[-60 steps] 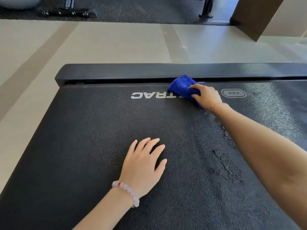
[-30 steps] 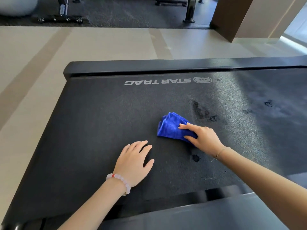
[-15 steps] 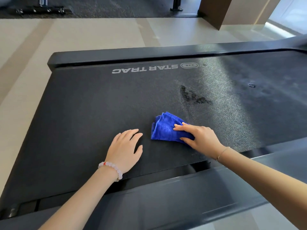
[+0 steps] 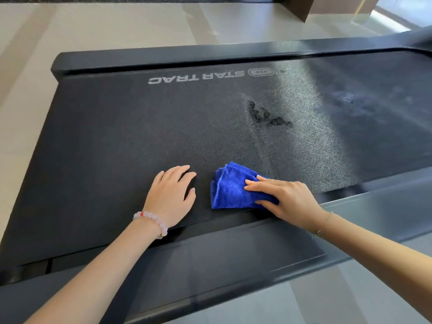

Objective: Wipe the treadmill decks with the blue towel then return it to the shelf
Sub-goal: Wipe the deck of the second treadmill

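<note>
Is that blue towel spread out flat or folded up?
Folded up. The blue towel is a compact wad with layered edges showing, pressed on the treadmill belt under the right hand.

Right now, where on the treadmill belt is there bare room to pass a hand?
Bare belt lies left of the left hand and between both hands and the STAR TRAC logo. Crowded: the near edge, where the left hand rests beside the blue towel under the right hand; dark blotches lie beyond.
</note>
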A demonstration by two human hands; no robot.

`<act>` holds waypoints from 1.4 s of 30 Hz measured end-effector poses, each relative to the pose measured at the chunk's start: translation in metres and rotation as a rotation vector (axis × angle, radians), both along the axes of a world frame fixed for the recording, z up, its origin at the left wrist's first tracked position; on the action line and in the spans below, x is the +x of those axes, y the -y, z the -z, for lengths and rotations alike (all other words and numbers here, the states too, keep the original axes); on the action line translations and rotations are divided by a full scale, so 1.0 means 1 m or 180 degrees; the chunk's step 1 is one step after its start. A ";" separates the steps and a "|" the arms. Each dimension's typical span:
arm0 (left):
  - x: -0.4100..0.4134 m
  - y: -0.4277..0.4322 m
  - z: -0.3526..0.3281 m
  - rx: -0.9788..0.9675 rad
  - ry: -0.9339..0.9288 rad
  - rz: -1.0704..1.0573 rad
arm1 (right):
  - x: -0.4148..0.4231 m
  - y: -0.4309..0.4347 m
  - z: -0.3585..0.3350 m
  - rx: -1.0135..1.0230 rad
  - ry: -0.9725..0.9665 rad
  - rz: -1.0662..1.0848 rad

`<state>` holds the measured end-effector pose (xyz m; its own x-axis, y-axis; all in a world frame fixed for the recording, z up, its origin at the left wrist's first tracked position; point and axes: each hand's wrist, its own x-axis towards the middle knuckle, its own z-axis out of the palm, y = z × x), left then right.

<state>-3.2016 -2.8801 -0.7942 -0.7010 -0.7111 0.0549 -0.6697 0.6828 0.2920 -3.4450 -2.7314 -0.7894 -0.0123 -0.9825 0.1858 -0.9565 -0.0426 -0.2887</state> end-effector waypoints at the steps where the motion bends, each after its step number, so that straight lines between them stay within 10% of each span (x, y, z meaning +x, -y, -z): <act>1: -0.001 0.000 0.000 -0.0009 0.0005 0.0018 | -0.001 0.002 0.001 -0.0013 -0.0036 -0.0030; 20: -0.035 -0.004 0.003 -0.0042 0.0065 0.0319 | -0.074 0.123 -0.011 0.0520 -0.0258 0.0936; 42: -0.106 0.049 -0.005 0.0102 0.0090 0.0510 | -0.060 0.013 0.000 -0.0152 0.0049 0.0591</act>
<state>-3.3072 -2.9286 -0.7890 -0.8066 -0.5910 0.0125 -0.5612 0.7722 0.2979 -3.5050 -2.7441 -0.7898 -0.1958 -0.9532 0.2305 -0.9447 0.1203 -0.3052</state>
